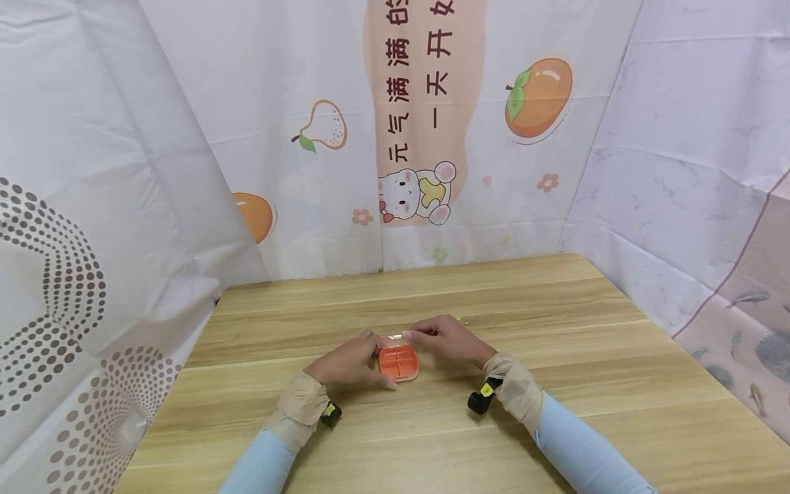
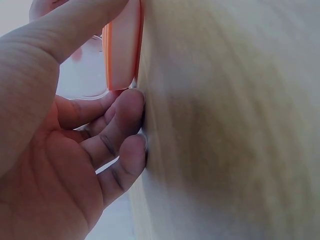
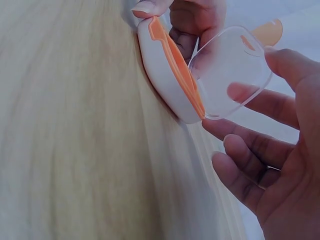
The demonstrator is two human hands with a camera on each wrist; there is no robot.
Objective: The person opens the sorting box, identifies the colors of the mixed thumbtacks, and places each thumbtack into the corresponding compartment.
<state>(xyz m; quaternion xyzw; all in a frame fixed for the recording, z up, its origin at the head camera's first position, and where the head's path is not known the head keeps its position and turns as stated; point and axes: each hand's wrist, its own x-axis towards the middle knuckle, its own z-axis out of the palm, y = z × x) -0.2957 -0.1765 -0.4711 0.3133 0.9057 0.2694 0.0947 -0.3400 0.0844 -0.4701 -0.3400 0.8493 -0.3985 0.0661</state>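
1. Sitting on the bench (image 1: 401,439), the orange-and-white case (image 3: 160,75) shows four compartments (image 1: 407,368); no contents can be made out.
2. At its twelve o'clock the clear lid (image 3: 230,65) stands raised, pinched by the right hand (image 1: 450,338) at two o'clock; pulling too far could wrench it loose.
3. The left hand (image 1: 349,362), at nine o'clock, grips the case; a slackened hold might let it skid.
4. Tiny specks (image 1: 465,322) lie farther out, at two o'clock.

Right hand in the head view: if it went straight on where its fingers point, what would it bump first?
The clear lid, which the right hand pinches. Past that, the left hand looks next in line, though depth is hard to judge.
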